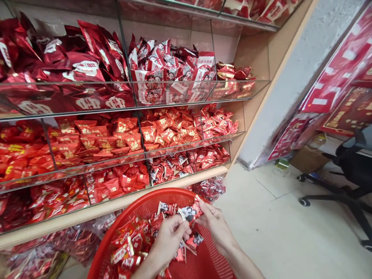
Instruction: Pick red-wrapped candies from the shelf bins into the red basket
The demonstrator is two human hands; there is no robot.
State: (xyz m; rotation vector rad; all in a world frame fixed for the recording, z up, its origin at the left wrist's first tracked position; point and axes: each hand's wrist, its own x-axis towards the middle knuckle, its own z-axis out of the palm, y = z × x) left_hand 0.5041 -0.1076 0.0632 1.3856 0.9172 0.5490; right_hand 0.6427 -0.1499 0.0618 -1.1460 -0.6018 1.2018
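Note:
Over a red plastic basket (95, 262), both hands hold one small red candy packet (190, 212) with a black-and-white printed picture. My left hand (171, 239) pinches its left end between thumb and fingers. At the other end, my right hand (215, 224) is closed on the packet's upper right corner. Below them in the basket lie several loose red packets (130, 241), some with gold edges. More packets with the same printed picture are partly hidden behind my left hand and wrist.
Glass-fronted shelves (104, 110) full of red sweet packets stand in front. Plastic bags of packets (36, 263) lie under the lowest shelf. A black office chair (360, 171) with castors stands at the right, near a cardboard box (308, 158) by the grey wall (285, 81).

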